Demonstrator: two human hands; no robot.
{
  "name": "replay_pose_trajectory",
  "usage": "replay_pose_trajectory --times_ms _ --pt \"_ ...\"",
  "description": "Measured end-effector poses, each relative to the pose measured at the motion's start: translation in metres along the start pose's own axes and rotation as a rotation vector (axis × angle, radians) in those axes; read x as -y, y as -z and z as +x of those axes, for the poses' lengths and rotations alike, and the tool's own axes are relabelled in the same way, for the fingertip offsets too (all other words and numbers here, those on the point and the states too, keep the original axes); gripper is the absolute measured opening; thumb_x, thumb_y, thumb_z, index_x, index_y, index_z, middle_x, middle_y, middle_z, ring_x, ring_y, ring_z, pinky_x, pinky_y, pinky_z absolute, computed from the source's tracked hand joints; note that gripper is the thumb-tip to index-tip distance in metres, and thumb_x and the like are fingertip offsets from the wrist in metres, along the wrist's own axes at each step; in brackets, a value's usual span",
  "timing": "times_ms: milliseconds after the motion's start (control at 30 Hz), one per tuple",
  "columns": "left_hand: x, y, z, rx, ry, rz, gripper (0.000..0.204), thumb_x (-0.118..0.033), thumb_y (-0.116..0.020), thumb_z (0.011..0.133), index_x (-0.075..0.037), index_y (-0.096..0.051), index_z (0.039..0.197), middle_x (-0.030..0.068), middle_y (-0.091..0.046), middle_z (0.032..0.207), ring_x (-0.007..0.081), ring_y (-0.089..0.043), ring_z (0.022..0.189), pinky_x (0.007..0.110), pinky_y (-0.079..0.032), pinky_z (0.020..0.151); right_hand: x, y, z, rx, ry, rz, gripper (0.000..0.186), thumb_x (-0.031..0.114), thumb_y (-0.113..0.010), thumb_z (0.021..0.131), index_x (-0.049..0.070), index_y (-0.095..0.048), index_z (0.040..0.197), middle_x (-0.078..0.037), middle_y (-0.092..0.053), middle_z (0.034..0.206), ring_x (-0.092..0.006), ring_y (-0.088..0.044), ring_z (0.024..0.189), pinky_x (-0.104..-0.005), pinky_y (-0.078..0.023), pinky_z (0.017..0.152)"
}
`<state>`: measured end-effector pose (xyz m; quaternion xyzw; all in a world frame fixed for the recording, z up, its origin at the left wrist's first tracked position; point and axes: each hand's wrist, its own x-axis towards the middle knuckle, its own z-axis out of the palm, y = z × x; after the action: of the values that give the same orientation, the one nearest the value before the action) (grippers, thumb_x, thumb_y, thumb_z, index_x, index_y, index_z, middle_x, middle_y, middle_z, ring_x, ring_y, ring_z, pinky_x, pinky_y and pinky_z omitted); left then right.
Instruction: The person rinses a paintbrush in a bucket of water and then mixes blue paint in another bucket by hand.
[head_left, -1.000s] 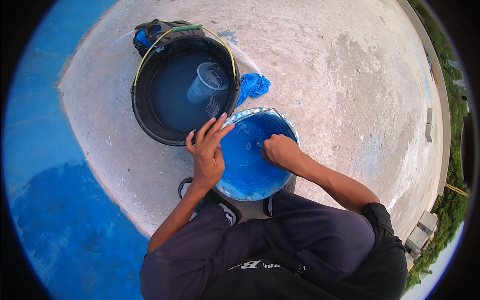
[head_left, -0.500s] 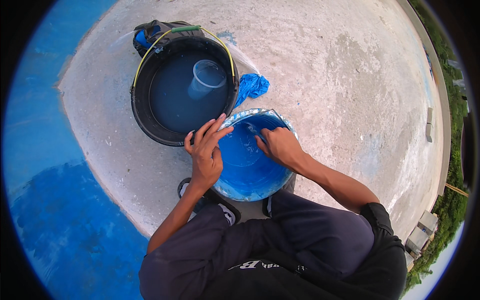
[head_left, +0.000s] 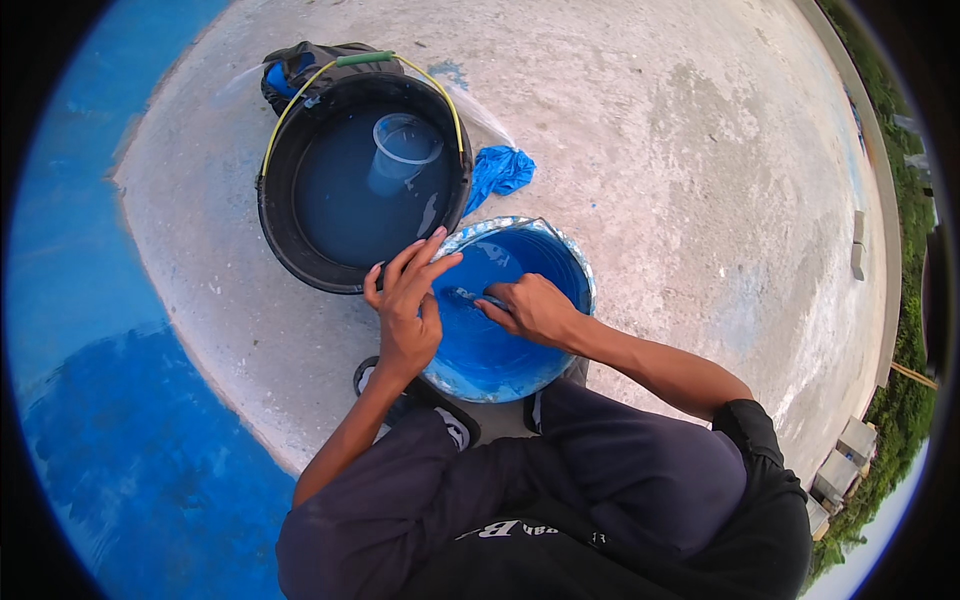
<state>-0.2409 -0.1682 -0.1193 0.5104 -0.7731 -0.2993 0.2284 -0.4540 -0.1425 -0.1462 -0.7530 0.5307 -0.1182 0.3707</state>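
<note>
A paint bucket (head_left: 470,378) with a blue inside and a paint-crusted rim stands between my feet, with blue paint in it. My right hand (head_left: 538,312) reaches into it, fingers closed round a slim, paint-smeared stick-like tool (head_left: 462,294). The tool's lower part is hidden in the paint, so its exact kind does not show. Against the bucket's left rim rests my left hand (head_left: 408,305), fingers stretched out and apart, fingertips near the gap between the buckets. Just beyond it is a black bucket (head_left: 280,235) of dark, cloudy liquid, with a clear plastic cup (head_left: 402,150) in it.
The black bucket's yellow wire handle with green grip (head_left: 365,59) stands raised. Behind it lies a dark bag (head_left: 285,85), and a crumpled blue plastic bag (head_left: 500,172) is to its right. Fresh blue paint (head_left: 150,450) covers floor at left; pale concrete (head_left: 680,180) spreads right.
My right hand has moved left and slightly down inside the paint bucket, with the tool. The cup in the black bucket has shifted a little. My left hand stays at the rim.
</note>
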Motion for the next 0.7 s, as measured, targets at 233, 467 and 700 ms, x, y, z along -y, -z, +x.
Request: replay_pose_trajectory --times_ms 233,467,700 --pt "0.001 0.001 -0.001 -0.003 0.010 -0.001 0.055 0.008 -0.047 0.079 -0.017 -0.067 0.124 0.0029 -0.055 0.146 0.0200 -0.044 0.138 0.045 -0.005 0.117 -0.003 0.021 0.001 -0.091 -0.163 -0.222 0.035 0.028 -0.061 0.095 0.000 -0.063 0.073 -0.023 -0.060 0.059 -0.0414 -0.063 0.056 -0.0488 -0.052 0.054" --pt "0.002 0.000 0.000 -0.015 -0.002 0.000 0.055 0.008 -0.047 0.080 -0.018 -0.067 0.124 0.0025 -0.056 0.146 0.0199 -0.045 0.136 0.045 -0.006 0.117 0.000 -0.003 -0.023 0.126 -0.019 -0.143 0.031 0.019 -0.056 0.093 0.000 -0.065 0.070 -0.023 -0.063 0.064 -0.0409 -0.065 0.062 -0.0488 -0.054 0.060" --pt "0.003 -0.001 0.001 -0.025 -0.019 -0.014 0.054 0.008 -0.047 0.080 -0.018 -0.068 0.123 0.0027 -0.057 0.145 0.0202 -0.046 0.135 0.045 -0.007 0.116 0.008 0.005 0.006 -0.121 -0.033 -0.067 0.038 0.032 -0.062 0.095 0.000 -0.065 0.075 -0.023 -0.063 0.063 -0.0402 -0.065 0.060 -0.0463 -0.053 0.057"
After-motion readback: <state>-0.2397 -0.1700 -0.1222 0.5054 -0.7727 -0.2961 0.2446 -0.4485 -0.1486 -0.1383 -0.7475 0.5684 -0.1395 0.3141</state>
